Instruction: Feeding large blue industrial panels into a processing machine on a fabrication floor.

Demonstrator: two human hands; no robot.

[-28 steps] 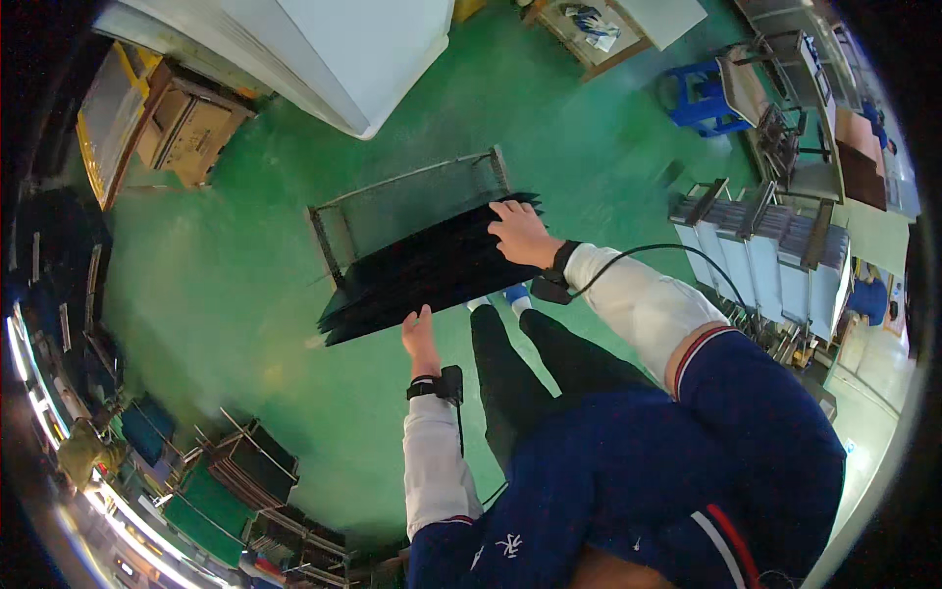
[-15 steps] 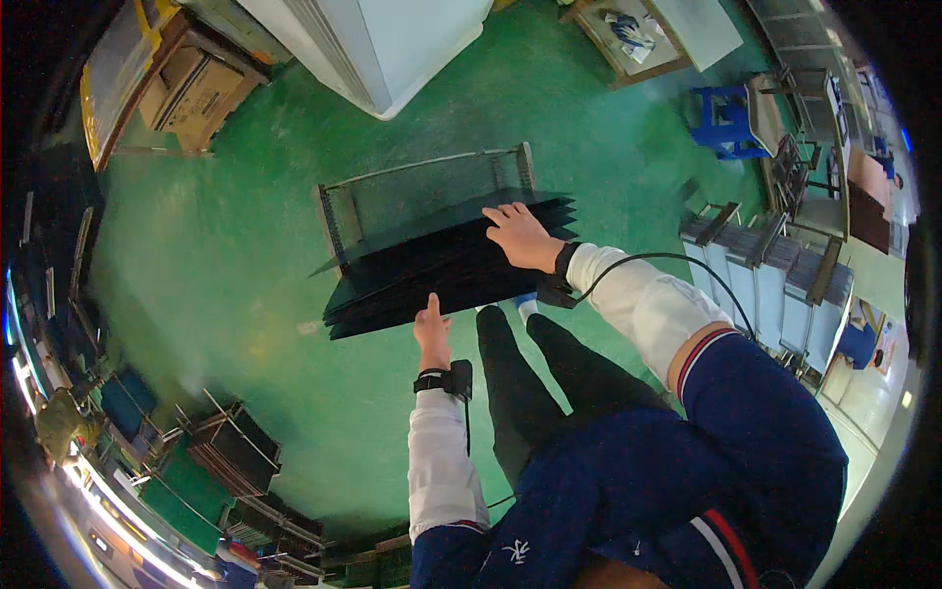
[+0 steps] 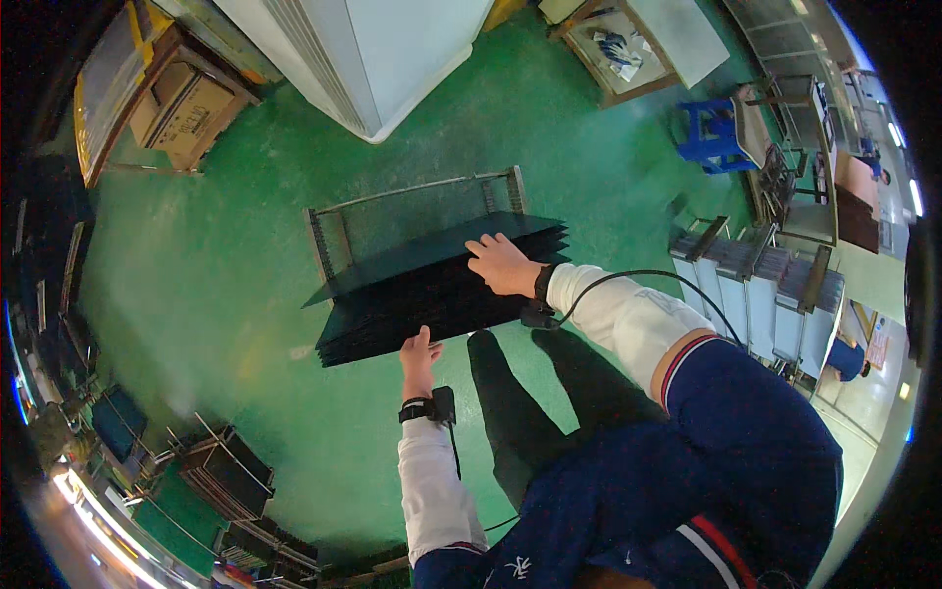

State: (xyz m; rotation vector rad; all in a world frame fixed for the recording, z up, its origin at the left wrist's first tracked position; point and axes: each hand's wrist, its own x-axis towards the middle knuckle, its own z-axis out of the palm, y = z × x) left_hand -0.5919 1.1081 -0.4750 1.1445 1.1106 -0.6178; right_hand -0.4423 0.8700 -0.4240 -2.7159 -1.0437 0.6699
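Note:
A bundle of thin black sheets (image 3: 392,329) leans in a low metal-framed rack (image 3: 417,196) in front of my legs. Their edges fan out at the right end, and one sheet stands off a little at the far side. My right hand (image 3: 505,267) bends its fingers over the upper edges of the sheets, right of the middle; the thumb is hard to make out. At the near lower edge is my left hand (image 3: 419,361), its index finger up and its thumb apart. It is at or touching the bundle, and I see nothing held in it.
A large white cabinet (image 3: 392,59) stands ahead. Far left is a cardboard box (image 3: 186,113) on a shelf. To the right are a blue stool (image 3: 711,133) and racks of pale panels (image 3: 756,285). Dark sheets (image 3: 226,471) stand in racks behind left. A cable (image 3: 667,273) runs along my right arm.
The whole view has shifted, so the rack and sheets sit lower in it. My right hand has moved slightly left along the sheets. My left hand keeps its place at the near edge.

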